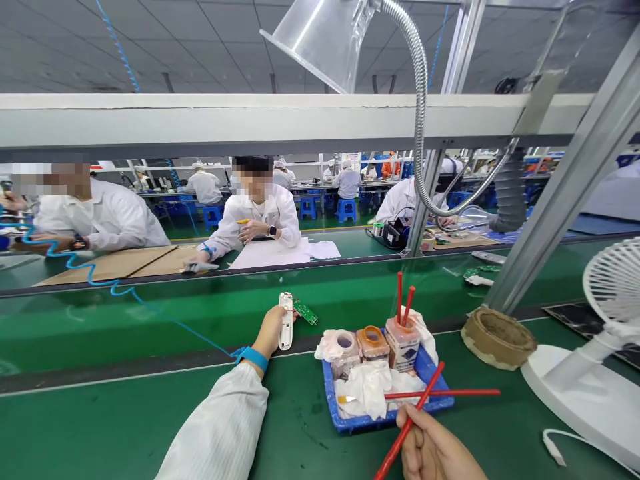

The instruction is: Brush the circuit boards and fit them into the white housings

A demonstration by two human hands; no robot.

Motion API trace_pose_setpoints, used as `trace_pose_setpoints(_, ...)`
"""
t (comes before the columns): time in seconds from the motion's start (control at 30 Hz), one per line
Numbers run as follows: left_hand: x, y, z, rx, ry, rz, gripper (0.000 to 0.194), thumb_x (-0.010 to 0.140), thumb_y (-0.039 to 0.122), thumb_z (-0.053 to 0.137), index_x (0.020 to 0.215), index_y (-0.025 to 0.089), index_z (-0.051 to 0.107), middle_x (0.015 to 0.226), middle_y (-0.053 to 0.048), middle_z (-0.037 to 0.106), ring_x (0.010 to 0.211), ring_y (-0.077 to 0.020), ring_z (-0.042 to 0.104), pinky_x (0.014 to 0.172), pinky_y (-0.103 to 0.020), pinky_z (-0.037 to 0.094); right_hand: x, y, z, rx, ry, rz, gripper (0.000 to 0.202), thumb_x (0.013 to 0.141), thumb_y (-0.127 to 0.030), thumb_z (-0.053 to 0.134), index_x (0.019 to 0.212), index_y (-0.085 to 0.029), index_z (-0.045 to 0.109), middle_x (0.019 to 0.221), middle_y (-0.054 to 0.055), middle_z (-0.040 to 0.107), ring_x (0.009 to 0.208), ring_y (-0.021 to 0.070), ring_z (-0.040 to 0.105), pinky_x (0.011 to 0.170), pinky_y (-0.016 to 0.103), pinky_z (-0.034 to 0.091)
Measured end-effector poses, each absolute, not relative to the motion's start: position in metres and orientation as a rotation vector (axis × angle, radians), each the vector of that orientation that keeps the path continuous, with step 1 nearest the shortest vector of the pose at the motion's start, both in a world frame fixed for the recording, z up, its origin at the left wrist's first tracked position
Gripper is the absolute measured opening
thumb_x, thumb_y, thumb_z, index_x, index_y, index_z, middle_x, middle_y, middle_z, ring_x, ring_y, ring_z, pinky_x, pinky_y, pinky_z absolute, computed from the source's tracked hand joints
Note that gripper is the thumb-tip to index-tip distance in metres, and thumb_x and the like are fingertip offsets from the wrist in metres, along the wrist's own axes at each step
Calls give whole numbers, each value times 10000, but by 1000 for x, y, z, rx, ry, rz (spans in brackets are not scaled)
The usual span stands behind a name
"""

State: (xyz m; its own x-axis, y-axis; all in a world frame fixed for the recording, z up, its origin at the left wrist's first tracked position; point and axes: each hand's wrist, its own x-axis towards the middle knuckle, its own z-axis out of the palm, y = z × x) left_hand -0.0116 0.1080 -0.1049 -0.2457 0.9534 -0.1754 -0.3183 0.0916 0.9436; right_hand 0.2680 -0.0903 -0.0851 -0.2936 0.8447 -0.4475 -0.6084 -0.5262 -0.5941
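Observation:
My left hand (273, 330) is closed around a long white plastic housing (285, 321), held at the far edge of the green bench. A green circuit board (306, 312) hangs out at the housing's right side. Between the thumb and fingers of my right hand (427, 443) is a slim red brush (396, 450), tilted over the front of a blue tray (345, 423); its bristles do not show. Another red brush (465, 393) lies across the tray, its pale bristles on crumpled white tissue (367, 389).
In the tray stand an orange-rimmed jar (373, 345) and a square bottle (403, 347) holding two red sticks. To the right are a roll of brown tape (499, 337) and a white fan (560, 373). A lamp (320, 40) hangs overhead. Co-workers sit beyond the green conveyor (165, 320).

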Motion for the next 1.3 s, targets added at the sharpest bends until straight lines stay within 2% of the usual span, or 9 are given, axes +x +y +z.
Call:
trace_pose_setpoints(0.2, -12, 110, -107, 740, 1233, 1438, 212, 864, 285, 515, 981, 117, 568, 928, -52, 609, 760, -139, 600, 667, -311, 517, 268, -90, -89, -925, -394, 1959, 321, 663, -422, 712, 730, -142, 569, 397, -28, 523, 317, 77, 456, 350, 151, 333)
trace_pose_setpoints(0.8, -11, 108, -106, 829, 1281, 1417, 191, 862, 282, 520, 926, 112, 580, 867, -36, 617, 715, -126, 598, 646, -295, 512, 269, -91, -88, -893, -406, 1973, 322, 703, -436, 683, 761, -139, 572, 419, -19, 541, 329, 71, 470, 365, 138, 321)
trace_pose_setpoints(1.3, -10, 104, -102, 878, 1284, 1542, 185, 861, 286, 523, 854, 112, 586, 775, -13, 622, 673, -118, 600, 657, -299, 508, 267, -89, -89, -958, -400, 1900, 391, 615, -477, 731, 721, -141, 563, 400, -28, 518, 308, 84, 444, 343, 163, 320)
